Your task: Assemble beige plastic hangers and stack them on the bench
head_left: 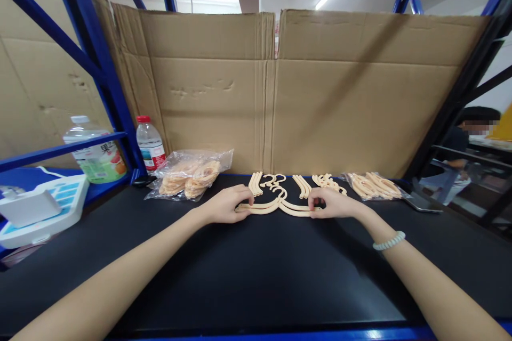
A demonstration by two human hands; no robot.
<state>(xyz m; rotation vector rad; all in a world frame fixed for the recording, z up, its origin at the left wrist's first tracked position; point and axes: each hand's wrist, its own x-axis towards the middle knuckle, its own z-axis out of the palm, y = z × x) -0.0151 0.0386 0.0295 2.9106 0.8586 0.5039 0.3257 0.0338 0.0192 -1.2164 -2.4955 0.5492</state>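
In the head view, pinching a cream hanger (279, 201) at both ends, with the left hand (229, 203) on its left end and the right hand (330, 203) on its right, thumb and fingers bent together around each; hard to tell how firmly. Lying at the middle of the black desk (248, 277) or lifted slightly, just short of loose strips (255, 184) and hooks (274, 180). Could twist or come loose at the centre, likely from uneven pulling by the two sides; could also scatter the loose strips and hooks if pushed too far forward. To the left, a clear plastic bag (188, 173) full of cream pieces, apparently rounded; to the right, a flatter bag (374, 185) of long curved ones. Farther left, a red-capped bottle (150, 144) and a larger white-capped bottle (94, 152), with contents hard to judge behind the labels
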